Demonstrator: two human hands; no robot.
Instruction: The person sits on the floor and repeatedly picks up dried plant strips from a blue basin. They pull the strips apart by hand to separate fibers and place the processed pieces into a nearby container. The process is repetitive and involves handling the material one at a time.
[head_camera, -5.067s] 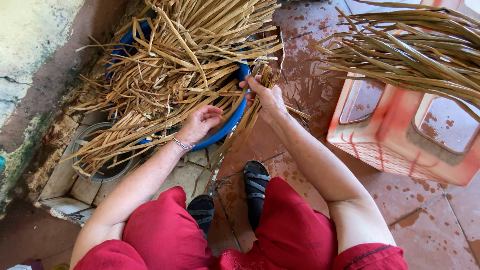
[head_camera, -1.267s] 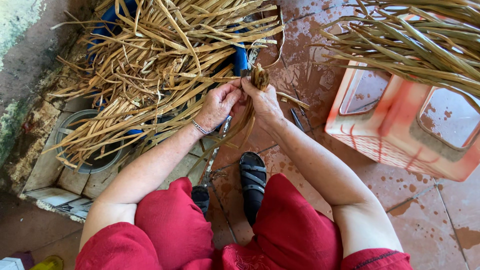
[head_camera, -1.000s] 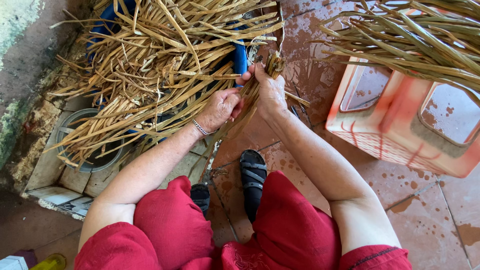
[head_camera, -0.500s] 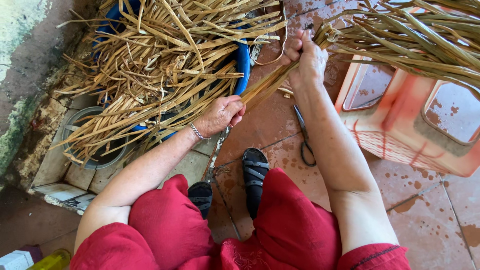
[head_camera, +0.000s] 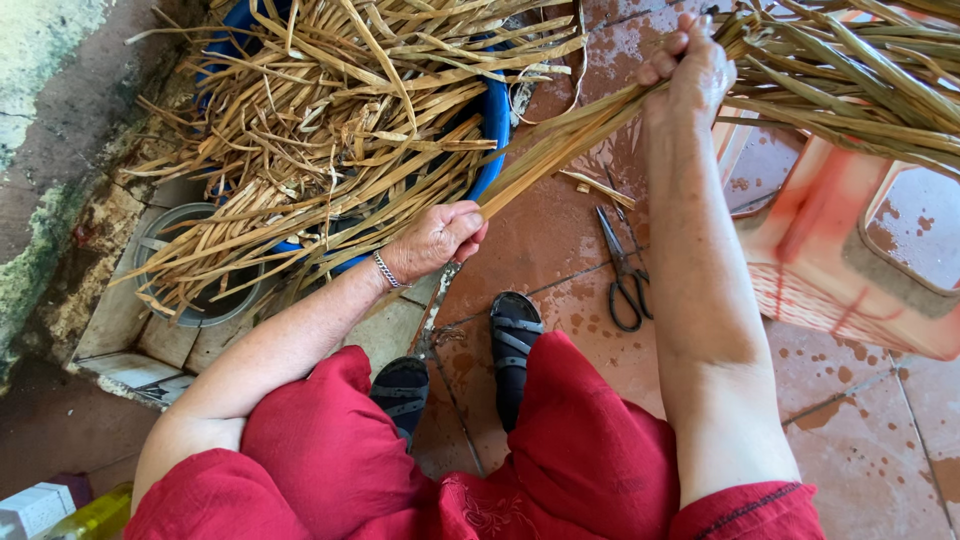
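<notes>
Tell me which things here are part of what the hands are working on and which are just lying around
In hand:
- bundle of reed strips, stretched between left hand and right hand
- heap of strips in the blue tub
- sorted strips on the orange stool

Lying about:
- scissors on the floor
- grey bucket
- yellow bottle

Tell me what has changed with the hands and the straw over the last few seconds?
The right hand swung up and away toward the pile on the orange stool, stretching out a bundle of strips. The left hand keeps gripping the bundle's near end. Scissors now show on the floor. The blue tub of strips stayed put.
</notes>
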